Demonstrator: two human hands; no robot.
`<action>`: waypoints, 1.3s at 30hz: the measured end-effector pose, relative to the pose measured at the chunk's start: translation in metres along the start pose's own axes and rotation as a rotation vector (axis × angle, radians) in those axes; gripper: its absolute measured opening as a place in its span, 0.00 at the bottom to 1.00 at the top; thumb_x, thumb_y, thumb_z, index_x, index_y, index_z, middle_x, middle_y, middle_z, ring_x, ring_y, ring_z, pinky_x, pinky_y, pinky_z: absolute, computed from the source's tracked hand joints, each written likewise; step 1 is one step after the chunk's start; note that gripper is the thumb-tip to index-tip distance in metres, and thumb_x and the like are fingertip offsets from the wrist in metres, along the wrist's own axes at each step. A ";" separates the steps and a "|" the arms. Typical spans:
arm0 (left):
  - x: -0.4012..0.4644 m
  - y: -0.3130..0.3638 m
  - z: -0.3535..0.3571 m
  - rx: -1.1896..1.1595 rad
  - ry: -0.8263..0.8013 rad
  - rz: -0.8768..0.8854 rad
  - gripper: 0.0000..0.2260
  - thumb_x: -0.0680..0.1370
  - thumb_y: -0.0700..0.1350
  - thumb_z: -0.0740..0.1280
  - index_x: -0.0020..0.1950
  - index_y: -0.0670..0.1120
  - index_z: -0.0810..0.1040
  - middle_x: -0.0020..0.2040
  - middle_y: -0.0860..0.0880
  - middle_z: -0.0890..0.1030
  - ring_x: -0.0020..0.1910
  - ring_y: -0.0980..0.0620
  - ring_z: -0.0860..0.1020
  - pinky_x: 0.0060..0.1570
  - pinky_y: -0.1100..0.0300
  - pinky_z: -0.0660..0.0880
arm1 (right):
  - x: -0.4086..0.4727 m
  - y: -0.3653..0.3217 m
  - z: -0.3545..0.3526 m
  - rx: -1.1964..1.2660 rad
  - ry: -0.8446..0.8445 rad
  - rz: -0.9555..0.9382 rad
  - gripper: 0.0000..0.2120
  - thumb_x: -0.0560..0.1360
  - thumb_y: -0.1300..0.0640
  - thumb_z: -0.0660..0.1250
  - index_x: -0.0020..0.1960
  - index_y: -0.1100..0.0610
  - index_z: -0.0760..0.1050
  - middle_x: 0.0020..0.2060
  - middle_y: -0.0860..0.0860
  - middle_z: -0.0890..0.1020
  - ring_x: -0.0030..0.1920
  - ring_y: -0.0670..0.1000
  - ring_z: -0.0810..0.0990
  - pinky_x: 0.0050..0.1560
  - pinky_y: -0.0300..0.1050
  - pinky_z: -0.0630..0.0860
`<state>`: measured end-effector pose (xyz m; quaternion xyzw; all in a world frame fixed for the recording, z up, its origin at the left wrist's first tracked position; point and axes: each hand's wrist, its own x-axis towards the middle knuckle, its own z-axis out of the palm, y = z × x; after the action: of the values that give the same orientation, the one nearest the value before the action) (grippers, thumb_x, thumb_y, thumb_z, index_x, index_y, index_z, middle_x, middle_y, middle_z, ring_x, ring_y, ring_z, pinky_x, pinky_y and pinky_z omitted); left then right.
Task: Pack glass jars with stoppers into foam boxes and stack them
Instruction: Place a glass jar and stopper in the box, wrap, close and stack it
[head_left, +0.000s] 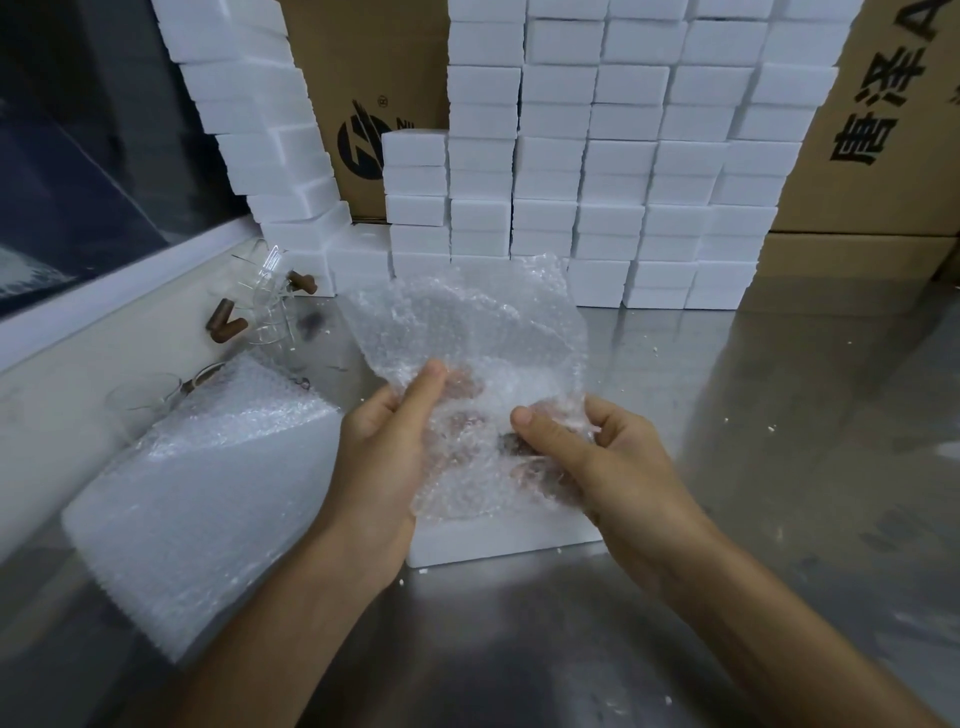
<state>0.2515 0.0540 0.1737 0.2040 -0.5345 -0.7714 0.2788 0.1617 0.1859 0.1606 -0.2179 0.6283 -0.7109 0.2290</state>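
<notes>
The steel table (753, 415) is walled along its far edge by stacked white foam boxes (597, 171), with brown cartons (883, 156) behind them and at the far right. The right half of the table lies bare and reflective, flecked with foam crumbs; the near edge is out of view. The left side is crowded: a thick roll of bubble wrap (208, 493) lies near the left edge, and beyond it, toward the far left corner, clear glass jars (270, 301) lie tipped with brown stoppers (226, 322) among them.

At the centre, the left hand (384, 441) and right hand (597, 452) hold a crumpled sheet of bubble wrap (467, 332) between them. Both sets of fingers are curled into the sheet, thumbs pressed on its near face; the sheet stands up above the hands. A dark shape shows faintly through the wrap between the thumbs; whether it is a jar cannot be told. Directly under the hands, touching the table, sits a low white foam box (493, 540), matte and square-edged.
</notes>
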 end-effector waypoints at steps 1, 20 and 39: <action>0.000 0.000 -0.001 0.004 -0.001 0.004 0.12 0.79 0.52 0.67 0.52 0.46 0.84 0.49 0.46 0.86 0.49 0.46 0.85 0.49 0.49 0.81 | 0.000 0.000 0.000 -0.077 0.074 -0.068 0.30 0.64 0.43 0.78 0.61 0.51 0.75 0.54 0.45 0.83 0.49 0.45 0.85 0.46 0.39 0.81; -0.002 0.001 0.003 -0.144 -0.111 -0.019 0.15 0.79 0.51 0.65 0.58 0.45 0.82 0.53 0.41 0.85 0.52 0.43 0.84 0.43 0.53 0.82 | -0.002 0.013 0.003 -0.470 0.103 -0.668 0.13 0.79 0.43 0.62 0.41 0.48 0.78 0.34 0.39 0.81 0.35 0.42 0.80 0.37 0.35 0.74; 0.015 0.023 -0.028 -0.158 -0.201 0.066 0.16 0.65 0.33 0.67 0.52 0.43 0.79 0.44 0.44 0.79 0.38 0.50 0.81 0.42 0.58 0.77 | 0.014 0.005 -0.005 -0.224 0.172 -0.585 0.27 0.79 0.64 0.65 0.23 0.50 0.65 0.20 0.43 0.70 0.23 0.41 0.67 0.30 0.29 0.64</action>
<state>0.2623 0.0178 0.1856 0.0854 -0.5037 -0.8180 0.2643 0.1478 0.1805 0.1551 -0.3522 0.6302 -0.6889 -0.0644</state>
